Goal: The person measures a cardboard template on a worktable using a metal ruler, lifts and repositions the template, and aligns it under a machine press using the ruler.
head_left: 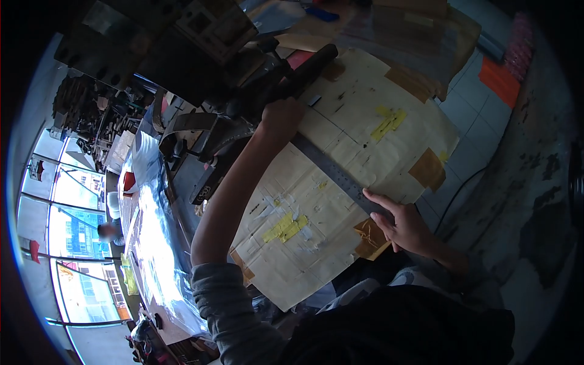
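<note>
A long, dark, flat metal strip (pixel 331 170) with small marks along it lies slantwise across a cream sheet-covered board (pixel 340 255). My left hand (pixel 283 121) is closed at the strip's far end, close to a dark machine (pixel 234 103); its fingertips are hidden. At the near end, my right hand (pixel 401 222) grips the strip, with the thumb on top and the other fingers curled at its edge. Yellow tape patches (pixel 286 227) and brown tape pieces (pixel 427 169) are stuck to the board. A thin dark line runs over the sheet beyond the strip.
Brown sheets and clear plastic (pixel 413 36) lie behind the board. On the tiled floor are an orange piece (pixel 500 82) and a dark cable (pixel 462 185). To the left stands a table with shiny plastic film (pixel 152 237); a person (pixel 109 231) is beyond it near the windows.
</note>
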Motion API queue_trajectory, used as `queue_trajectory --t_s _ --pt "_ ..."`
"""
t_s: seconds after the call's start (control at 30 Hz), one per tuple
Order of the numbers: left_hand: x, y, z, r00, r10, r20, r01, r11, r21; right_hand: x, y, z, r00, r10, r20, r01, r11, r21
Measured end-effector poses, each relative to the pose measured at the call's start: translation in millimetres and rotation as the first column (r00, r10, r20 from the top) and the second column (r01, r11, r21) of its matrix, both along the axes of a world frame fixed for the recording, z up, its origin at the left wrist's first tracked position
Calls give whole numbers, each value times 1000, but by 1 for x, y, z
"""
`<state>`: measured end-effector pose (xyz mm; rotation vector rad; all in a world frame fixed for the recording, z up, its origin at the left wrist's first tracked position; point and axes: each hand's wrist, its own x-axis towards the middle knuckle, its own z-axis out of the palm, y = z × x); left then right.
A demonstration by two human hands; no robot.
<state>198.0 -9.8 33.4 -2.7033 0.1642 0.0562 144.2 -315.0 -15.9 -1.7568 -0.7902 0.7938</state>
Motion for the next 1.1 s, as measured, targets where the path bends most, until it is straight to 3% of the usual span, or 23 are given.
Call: queue_trajectory --t_s 0.13,0.2,0.23,0.33,0.43,0.53,0.63,0.83,0.93,1.03,1.1 --pt "-25 -15 11 921 -143 363 181 981 -75 2 0 -2 1000 14 -16 -15 999 -44" --pt "-55 -34 23 912 21 410 119 943 -312 3 0 2 999 8 -34 -10 999 -49" --pt "-71 -41 24 904 103 415 93 900 -426 2 0 3 999 2 -47 -5 999 -51" --pt "-109 -39 17 925 321 205 -193 858 -476 3 0 -1 1000 5 -15 -5 1000 -3" --pt "-130 -10 -11 877 441 189 -261 769 -584 2 0 -1 1000 -5 14 5 1000 9" --pt "-142 10 -28 863 451 228 -217 738 -639 -1 2 0 1000 -1 21 1 1000 15" --pt "-151 7 -28 844 479 242 -282 779 -560 -4 4 5 1000 -2 -12 1 1000 -7" --pt "-171 2 -34 860 436 264 -222 787 -576 -13 10 -2 997 -23 76 20 999 40" --pt "-181 -8 -30 856 485 179 -293 740 -605 -17 11 -6 990 -56 128 49 997 55" --pt "-190 -8 -37 887 379 265 -167 797 -580 -18 11 -2 993 -27 116 28 1000 -8" --pt "-193 -9 -38 891 378 253 -175 798 -576 -22 13 2 998 -39 56 41 999 -27"
